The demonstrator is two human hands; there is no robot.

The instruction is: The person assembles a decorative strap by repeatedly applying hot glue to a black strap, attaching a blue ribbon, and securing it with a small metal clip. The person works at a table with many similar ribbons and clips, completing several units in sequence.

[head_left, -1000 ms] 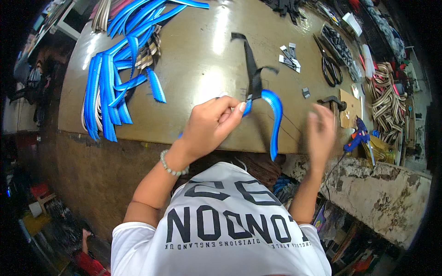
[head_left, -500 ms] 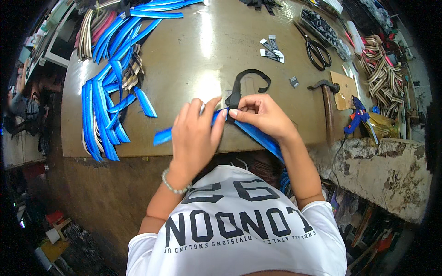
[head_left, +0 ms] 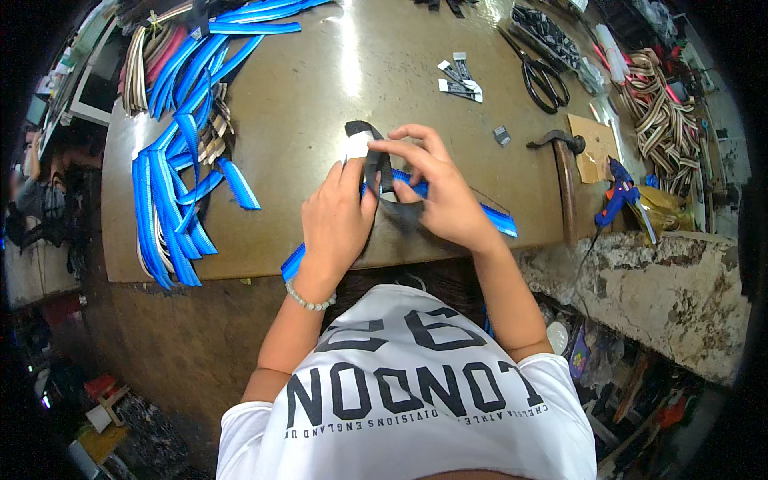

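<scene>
Left hand (head_left: 336,220) and right hand (head_left: 444,196) pinch black strap (head_left: 376,164) over blue strap (head_left: 496,218) at desk (head_left: 320,104) edge; loosened pinch risks misalignment.

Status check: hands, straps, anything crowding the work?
Left hand and right hand both pinching the black strap over the blue strap. Table edge. Hammer to the right, apart.
</scene>
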